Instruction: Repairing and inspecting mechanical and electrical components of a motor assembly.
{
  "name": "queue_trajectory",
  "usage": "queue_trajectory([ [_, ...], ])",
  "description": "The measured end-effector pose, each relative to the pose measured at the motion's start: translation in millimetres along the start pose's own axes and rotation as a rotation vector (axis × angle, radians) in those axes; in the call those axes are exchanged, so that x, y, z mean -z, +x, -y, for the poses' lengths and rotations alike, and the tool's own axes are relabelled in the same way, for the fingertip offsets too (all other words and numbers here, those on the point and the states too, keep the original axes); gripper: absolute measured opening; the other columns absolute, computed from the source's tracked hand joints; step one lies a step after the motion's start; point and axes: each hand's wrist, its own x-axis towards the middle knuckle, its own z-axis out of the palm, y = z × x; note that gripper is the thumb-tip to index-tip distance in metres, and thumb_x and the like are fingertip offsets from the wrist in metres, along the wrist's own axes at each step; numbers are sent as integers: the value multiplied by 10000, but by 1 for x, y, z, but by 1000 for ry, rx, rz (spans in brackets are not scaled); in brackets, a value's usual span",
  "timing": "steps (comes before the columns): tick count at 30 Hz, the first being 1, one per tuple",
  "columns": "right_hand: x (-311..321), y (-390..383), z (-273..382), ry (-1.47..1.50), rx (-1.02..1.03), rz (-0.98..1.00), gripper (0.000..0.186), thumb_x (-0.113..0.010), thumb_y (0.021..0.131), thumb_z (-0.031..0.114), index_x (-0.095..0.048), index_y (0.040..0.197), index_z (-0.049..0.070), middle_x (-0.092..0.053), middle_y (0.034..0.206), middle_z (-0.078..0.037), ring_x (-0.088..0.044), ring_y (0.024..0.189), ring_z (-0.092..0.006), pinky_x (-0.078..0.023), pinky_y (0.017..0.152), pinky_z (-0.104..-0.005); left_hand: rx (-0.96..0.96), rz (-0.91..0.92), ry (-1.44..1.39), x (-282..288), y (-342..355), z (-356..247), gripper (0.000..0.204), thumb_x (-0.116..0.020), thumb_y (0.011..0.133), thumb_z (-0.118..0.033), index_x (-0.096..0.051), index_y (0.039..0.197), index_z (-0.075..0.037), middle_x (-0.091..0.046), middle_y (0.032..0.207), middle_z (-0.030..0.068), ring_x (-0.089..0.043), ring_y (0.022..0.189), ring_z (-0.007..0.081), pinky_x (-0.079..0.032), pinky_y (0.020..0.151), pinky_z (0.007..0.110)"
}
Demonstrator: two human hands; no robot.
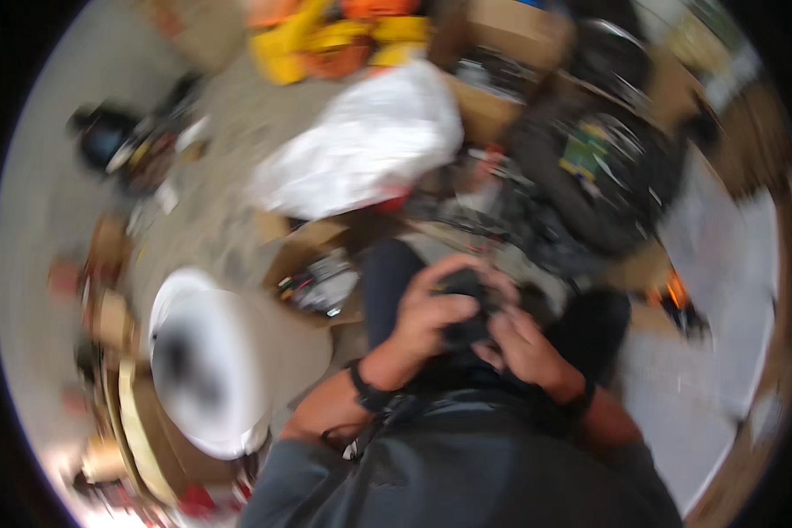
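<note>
Low in the middle, above my lap, my left hand (431, 312) is wrapped round a small black object (462, 330), too blurred to name, with the thumb across its front. My right hand (524, 339) grips the same object from its right side, fingers bent. An open cardboard box (282, 264) with small mixed items stands just beyond my left hand. A dark knee (387, 268) shows behind that hand.
A large white bucket-like container (290, 352) stands at my left. A white plastic sack (361, 141), yellow-orange items (317, 48), boxes (510, 31) and a dark bag (616, 167) lie ahead. White sheets (704, 352) lie at right, clutter (128, 145) at left.
</note>
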Motion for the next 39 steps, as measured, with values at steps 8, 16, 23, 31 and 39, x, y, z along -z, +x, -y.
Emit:
queue_trajectory([
  [8,10,-17,-11,15,-97,-92,639,-336,1013,528,-551,679,28,-538,605,-46,-519,519,-134,-430,502,-297,119,141,-91,1,25,27,432,-571,756,-298,-468,1024,24,-571,989,305,-609,920,373,-511,843,457],
  [16,34,-23,-35,277,10,-240,284,-488,1012,319,-548,964,45,-578,760,-9,-554,598,-76,-453,521,-232,122,113,-159,5,63,49,467,-550,826,-401,-505,1094,-21,-576,1055,275,-599,971,387,-488,877,469],
  [23,92,-34,-57,-19,115,-404,291,-449,1015,313,-566,991,48,-511,738,28,-433,610,-39,-376,530,-206,294,-115,52,17,102,85,406,-514,944,-324,-545,1176,7,-632,1105,193,-638,991,348,-522,858,453],
  [31,119,-37,-90,-54,138,-525,300,-505,987,288,-564,939,-2,-559,747,-29,-519,723,-115,-446,686,-303,339,-128,286,20,91,111,211,-604,945,-177,-589,1073,-11,-682,981,118,-679,835,219,-574,652,342],
  [39,147,-12,-133,-42,33,-413,269,-552,968,263,-590,1107,36,-583,800,16,-475,601,-48,-415,541,-243,438,-108,233,43,88,119,307,-591,930,-86,-561,1227,-16,-678,1064,103,-682,889,225,-554,727,308],
])
